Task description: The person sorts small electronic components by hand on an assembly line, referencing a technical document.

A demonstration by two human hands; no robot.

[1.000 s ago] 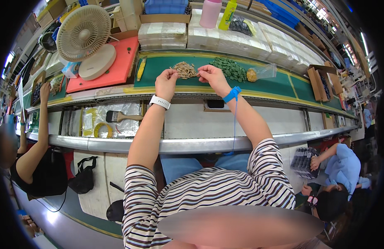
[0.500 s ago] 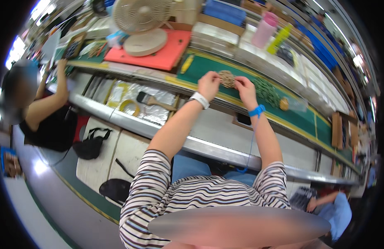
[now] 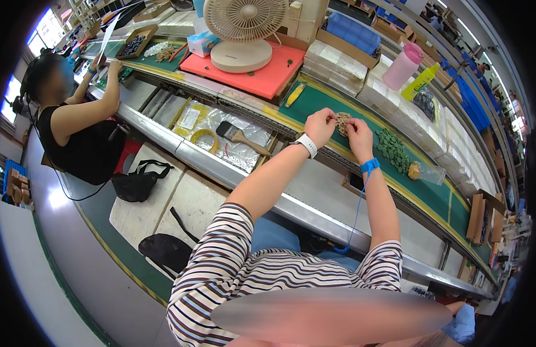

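Note:
My left hand [image 3: 320, 128], with a white watch band on its wrist, is closed in a pinch at the left side of a heap of small tan pieces [image 3: 341, 122]. From the other side my right hand [image 3: 359, 139], wearing a blue wrist strap [image 3: 370, 165] with a cord, pinches close to the left one. What lies between the fingertips is too small to make out. Right of the hands, a heap of small green pieces [image 3: 392, 149] lies on the green bench mat [image 3: 441, 199]. Beyond it sit a small tan bundle [image 3: 414, 170] and a clear plastic bag [image 3: 433, 174].
A yellow cutter [image 3: 294, 95] lies left of the hands. Farther left, a fan [image 3: 242, 56] stands on a red foam board [image 3: 274, 84]. An open drawer holds a brush [image 3: 238, 134] and a tape roll [image 3: 205, 140]. White foam blocks [image 3: 389, 87] line the back; a co-worker [image 3: 77, 127] sits at left.
The view has turned, so the bench appears shifted right and lower. Both hands stay pinched at the tan heap, now slightly closer together.

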